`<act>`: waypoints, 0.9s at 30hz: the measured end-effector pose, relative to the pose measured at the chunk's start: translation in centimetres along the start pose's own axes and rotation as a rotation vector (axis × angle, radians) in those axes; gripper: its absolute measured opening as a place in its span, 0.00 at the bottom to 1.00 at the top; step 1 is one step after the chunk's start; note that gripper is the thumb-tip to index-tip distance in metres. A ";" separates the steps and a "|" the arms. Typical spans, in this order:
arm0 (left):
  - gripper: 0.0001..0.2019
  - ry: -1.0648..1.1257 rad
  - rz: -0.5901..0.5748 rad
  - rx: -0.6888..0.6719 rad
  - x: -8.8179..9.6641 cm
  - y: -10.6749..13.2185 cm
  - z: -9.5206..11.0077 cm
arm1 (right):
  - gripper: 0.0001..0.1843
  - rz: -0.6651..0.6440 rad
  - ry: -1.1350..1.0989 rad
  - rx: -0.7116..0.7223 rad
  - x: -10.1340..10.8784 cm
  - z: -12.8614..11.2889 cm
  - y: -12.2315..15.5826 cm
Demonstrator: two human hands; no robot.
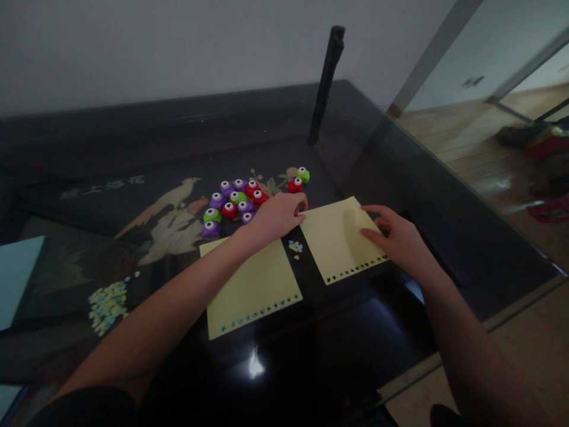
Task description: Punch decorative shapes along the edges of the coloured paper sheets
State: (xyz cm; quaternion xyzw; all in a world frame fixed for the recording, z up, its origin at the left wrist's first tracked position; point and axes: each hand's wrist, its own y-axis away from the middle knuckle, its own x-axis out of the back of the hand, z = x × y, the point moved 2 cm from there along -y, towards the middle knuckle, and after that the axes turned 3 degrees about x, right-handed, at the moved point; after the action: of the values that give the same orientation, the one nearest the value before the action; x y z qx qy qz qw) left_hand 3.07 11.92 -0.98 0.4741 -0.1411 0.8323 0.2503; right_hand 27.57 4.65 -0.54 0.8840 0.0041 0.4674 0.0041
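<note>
Two pale yellow paper sheets lie on a dark glossy table [311,356], each with a row of small punched shapes along its near edge. My left hand [278,214] pinches the far left corner of the right sheet [340,237]. My right hand [393,234] rests on that sheet's right side, fingers curled and pressing down. My left forearm crosses over the left sheet [253,290]. Just beyond my left hand sits a cluster of small round craft punches [233,204] in purple, red and green.
Two more punches, red [294,185] and green [303,174], sit apart at the back. Punched paper bits lie between the sheets [295,247] and in a pile at the left [106,305]. A dark pole [326,83] leans against the wall. The table's right edge drops to a wooden floor.
</note>
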 end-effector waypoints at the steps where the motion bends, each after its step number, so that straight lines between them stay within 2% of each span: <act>1: 0.07 0.001 0.002 -0.002 0.0 0.0 0.0 | 0.26 0.001 0.003 0.002 0.0 0.0 0.0; 21: 0.07 0.007 -0.007 -0.014 0.1 0.0 0.1 | 0.24 0.001 0.009 0.024 0.0 0.1 0.1; 27: 0.07 -0.011 -0.011 -0.031 0.1 -0.1 0.1 | 0.20 0.013 0.107 0.063 -0.2 0.0 0.2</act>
State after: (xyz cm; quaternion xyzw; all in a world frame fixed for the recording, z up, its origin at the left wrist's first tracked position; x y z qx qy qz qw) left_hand 3.11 11.96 -0.83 0.4755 -0.1527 0.8260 0.2612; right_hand 27.42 4.41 -0.69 0.8575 0.0131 0.5136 -0.0269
